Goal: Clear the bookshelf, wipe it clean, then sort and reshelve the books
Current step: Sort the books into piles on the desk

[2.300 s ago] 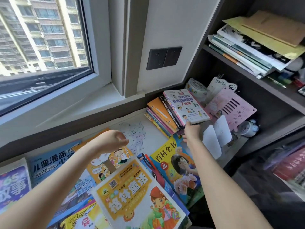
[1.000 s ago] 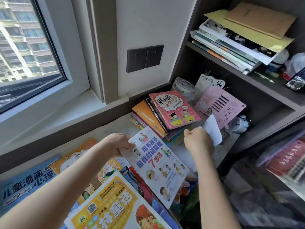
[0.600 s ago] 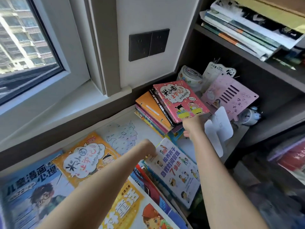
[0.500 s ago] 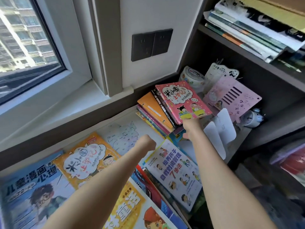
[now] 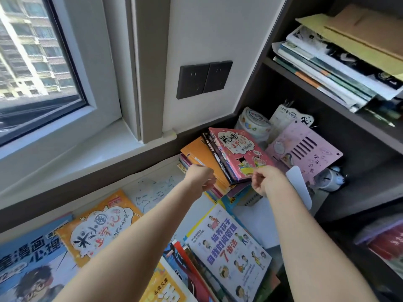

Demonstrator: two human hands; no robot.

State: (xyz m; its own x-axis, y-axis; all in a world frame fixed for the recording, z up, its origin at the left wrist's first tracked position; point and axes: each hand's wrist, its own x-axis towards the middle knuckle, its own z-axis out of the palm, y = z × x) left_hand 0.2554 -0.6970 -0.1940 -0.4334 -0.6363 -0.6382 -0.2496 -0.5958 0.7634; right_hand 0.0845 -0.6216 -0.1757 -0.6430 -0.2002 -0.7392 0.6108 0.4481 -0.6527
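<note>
Bookshelf [image 5: 314, 89], of dark matt laminate boards, is standing at the right end of the white worktop [image 5: 261, 214], with its lowest bay opening onto that surface. A stack of books [image 5: 202, 158], thin glossy paperbacks fanned askew, is lying flat at the worktop's back right corner, at the mouth of that bay. A pink book [image 5: 235, 152] is sitting skewed on top.

The person's left hand [image 5: 199, 176] is curling its fingers in against the stack's near left edge, gripping the orange-covered layers. The right hand [image 5: 269, 180] is hovering at the pink book's near corner with fingers bent; whether it is holding anything cannot be told.

Toward the worktop's front edge more flat books are overlapping: a white book [image 5: 229, 247], an orange book [image 5: 98, 227] and a blue book [image 5: 26, 260].

Inside the bay a pink slotted board [image 5: 305, 149] is leaning behind the stack, beside a round tape roll [image 5: 254, 122]. On the shelf above, a loose pile of papers [image 5: 327, 68] is lying flat under a brown card sheet.
</note>
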